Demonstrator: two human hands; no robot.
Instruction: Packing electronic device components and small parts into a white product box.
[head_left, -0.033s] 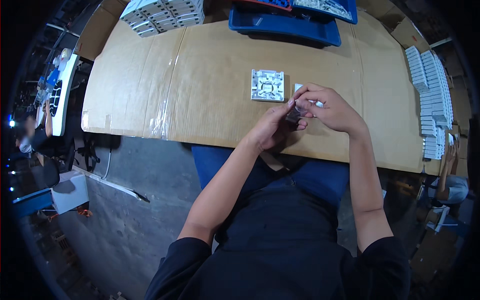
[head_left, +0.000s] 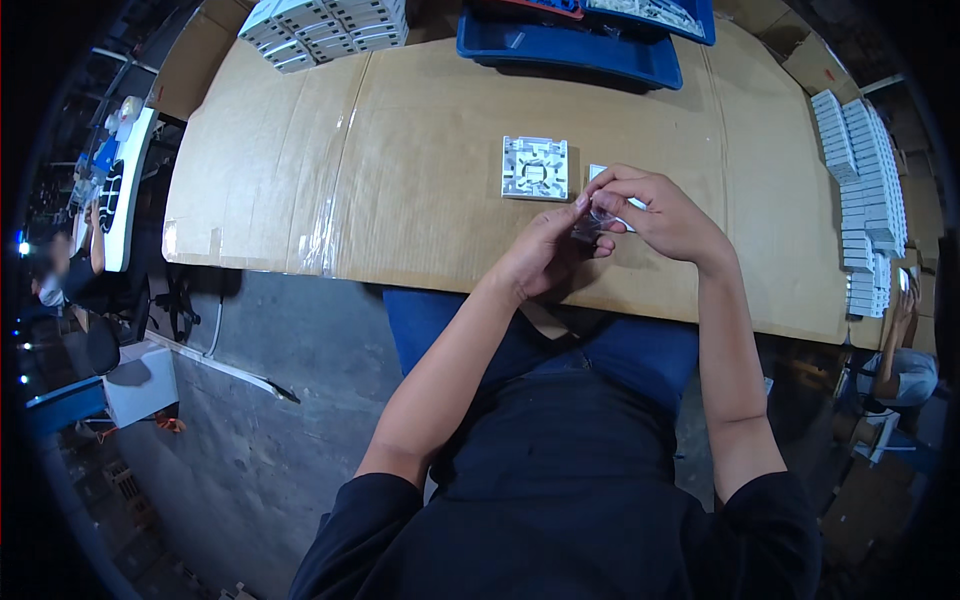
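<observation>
My left hand (head_left: 545, 252) and my right hand (head_left: 655, 218) meet above the front part of the cardboard-covered table. Between their fingertips is a small clear plastic piece (head_left: 588, 226); whether it is a bag or a moulded part I cannot make out. The fingers of both hands are closed around it, partly hiding it. Just beyond the left hand lies a square white plastic housing (head_left: 535, 168) with a round ring in its middle. Behind my right hand a flat white piece (head_left: 597, 172) shows in part, mostly covered by the fingers.
Stacked white boxes (head_left: 325, 30) stand at the far left. Blue trays (head_left: 570, 62) sit at the back, one with small white parts. Rows of white housings (head_left: 865, 200) line the right edge. One person (head_left: 65, 270) is at a white table on the left, another (head_left: 905, 375) at right.
</observation>
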